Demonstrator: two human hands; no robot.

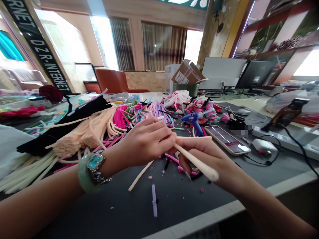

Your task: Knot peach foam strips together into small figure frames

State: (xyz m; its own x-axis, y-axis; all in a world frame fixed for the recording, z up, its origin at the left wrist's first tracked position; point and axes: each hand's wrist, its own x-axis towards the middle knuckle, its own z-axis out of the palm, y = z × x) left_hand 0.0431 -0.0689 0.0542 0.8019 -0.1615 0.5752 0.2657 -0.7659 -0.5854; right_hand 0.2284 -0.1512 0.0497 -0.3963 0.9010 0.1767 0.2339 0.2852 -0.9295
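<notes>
My left hand (pixel 149 137), with a green bangle and a blue-faced watch at its wrist, is closed on cream fuzzy pipe cleaners (pixel 196 162) in front of me. One end of them points toward me at the lower right, and another lies along my right hand. My right hand (pixel 206 154) meets the left fingertips, its fingers curled and pinching the same pipe cleaners; its fingertips are partly hidden. A cream strand (pixel 141 176) slants down to the table below my left hand. Nearer to me lies a short lilac pipe cleaner piece (pixel 154 200).
Bundles of peach pipe cleaners (pixel 82 132) and a black bundle (pixel 62 124) lie at left. Behind my hands are lilac strands (pixel 161 111) and a blue glue gun (pixel 194 121). A phone (pixel 226 139), a white charger (pixel 264 146) and a power strip (pixel 294 141) are at right.
</notes>
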